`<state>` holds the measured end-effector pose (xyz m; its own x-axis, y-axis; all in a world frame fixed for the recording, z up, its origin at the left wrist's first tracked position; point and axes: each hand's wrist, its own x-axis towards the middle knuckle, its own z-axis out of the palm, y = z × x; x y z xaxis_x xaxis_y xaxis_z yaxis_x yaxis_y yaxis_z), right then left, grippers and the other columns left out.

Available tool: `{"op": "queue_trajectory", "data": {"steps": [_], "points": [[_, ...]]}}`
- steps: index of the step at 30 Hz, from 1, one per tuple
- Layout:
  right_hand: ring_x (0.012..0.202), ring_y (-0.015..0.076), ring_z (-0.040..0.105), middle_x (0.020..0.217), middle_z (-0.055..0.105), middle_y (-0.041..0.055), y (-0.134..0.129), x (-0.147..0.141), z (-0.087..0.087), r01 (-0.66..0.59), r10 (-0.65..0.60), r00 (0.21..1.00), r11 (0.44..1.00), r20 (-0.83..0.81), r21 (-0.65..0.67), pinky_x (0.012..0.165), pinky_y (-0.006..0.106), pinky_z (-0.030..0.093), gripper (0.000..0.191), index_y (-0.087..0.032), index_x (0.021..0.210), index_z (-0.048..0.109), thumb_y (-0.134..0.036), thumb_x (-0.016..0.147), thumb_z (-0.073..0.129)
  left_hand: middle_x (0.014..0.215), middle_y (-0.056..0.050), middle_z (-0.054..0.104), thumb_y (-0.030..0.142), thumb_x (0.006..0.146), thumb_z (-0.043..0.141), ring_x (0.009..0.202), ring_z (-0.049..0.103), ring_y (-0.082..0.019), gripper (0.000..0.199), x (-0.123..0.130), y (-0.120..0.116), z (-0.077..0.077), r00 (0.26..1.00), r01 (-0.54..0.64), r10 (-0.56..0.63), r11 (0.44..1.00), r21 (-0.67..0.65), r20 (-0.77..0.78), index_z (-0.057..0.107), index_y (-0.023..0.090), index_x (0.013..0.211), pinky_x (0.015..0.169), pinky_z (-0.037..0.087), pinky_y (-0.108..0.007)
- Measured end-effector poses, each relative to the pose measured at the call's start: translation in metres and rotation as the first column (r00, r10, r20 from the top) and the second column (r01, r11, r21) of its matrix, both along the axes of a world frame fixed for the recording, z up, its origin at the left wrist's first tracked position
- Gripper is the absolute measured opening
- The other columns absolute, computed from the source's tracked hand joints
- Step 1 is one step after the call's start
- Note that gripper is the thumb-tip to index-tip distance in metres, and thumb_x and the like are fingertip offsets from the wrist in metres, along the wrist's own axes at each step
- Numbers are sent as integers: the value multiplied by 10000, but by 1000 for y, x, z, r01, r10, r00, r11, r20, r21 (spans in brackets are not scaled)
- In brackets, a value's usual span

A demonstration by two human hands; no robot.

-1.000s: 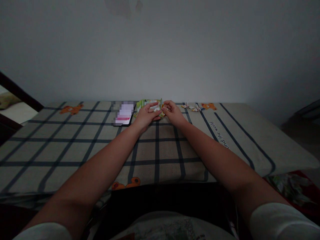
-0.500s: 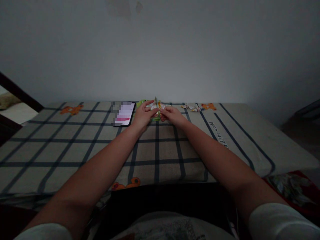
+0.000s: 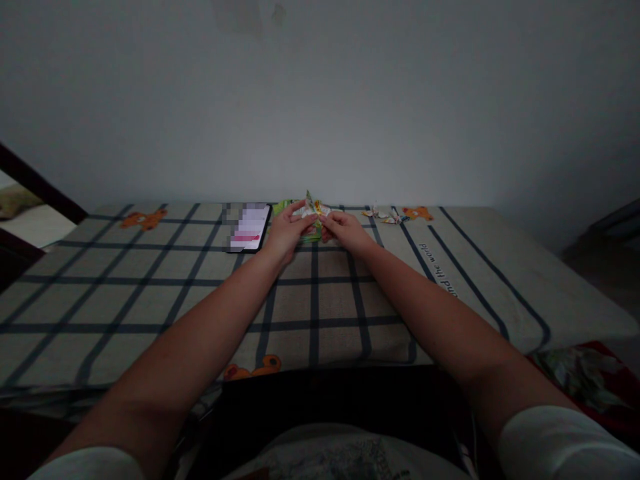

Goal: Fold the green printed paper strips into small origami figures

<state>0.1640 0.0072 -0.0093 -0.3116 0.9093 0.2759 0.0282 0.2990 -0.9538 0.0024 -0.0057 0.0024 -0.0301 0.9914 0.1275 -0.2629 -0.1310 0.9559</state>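
Near the far edge of the table, my left hand (image 3: 289, 229) and my right hand (image 3: 345, 229) meet at a small piece of folded printed paper (image 3: 311, 205), white, green and yellow. Both hands are closed on it, thumbs and fingertips pinching it from either side. One pointed corner of the paper sticks up between them. Under and behind the hands lie green printed sheets (image 3: 284, 204), partly covered by my fingers. Exactly how the paper is folded is too small to make out.
A phone (image 3: 249, 228) with a lit screen lies left of my left hand. Several small folded paper pieces (image 3: 390, 217) rest to the right, by the wall (image 3: 320, 100). A checked cloth (image 3: 150, 287) covers the table. At lower right is a red container (image 3: 600, 373) with crumpled-looking material.
The upright corner of the paper has shifted slightly left and stands a little taller. My fingers have moved only slightly around it; the phone and other pieces are unchanged.
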Motion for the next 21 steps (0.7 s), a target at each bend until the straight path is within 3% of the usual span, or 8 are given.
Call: {"op": "queue_trajectory", "data": {"steps": [5,15,21], "points": [[628,107,609,678,657,-8,2,1,-2,-96,92,994,993,-64,-66,663,250,525,556,-180,731,623,-721,660,730,829,-19,715,208,683,819,661,659,-113,524,0,-1,1,999,-28,29,999,30,-17,643,181,1176,700,553,-246],[580,115,575,604,607,-13,1,-1,0,35,-35,999,999,9,-19,606,254,499,419,-179,692,577,-561,780,728,793,-18,718,233,650,842,696,680,-138,598,-1,-2,-1,998,-27,31,997,67,-60,641,173,1210,733,558,-268],[584,121,604,641,648,18,-5,-3,2,-78,77,997,991,-15,-106,621,268,526,497,-169,694,617,-655,757,697,857,-37,734,198,669,810,791,709,-172,545,3,-9,5,995,-77,83,992,97,-53,636,167,1184,787,562,-303]]}}
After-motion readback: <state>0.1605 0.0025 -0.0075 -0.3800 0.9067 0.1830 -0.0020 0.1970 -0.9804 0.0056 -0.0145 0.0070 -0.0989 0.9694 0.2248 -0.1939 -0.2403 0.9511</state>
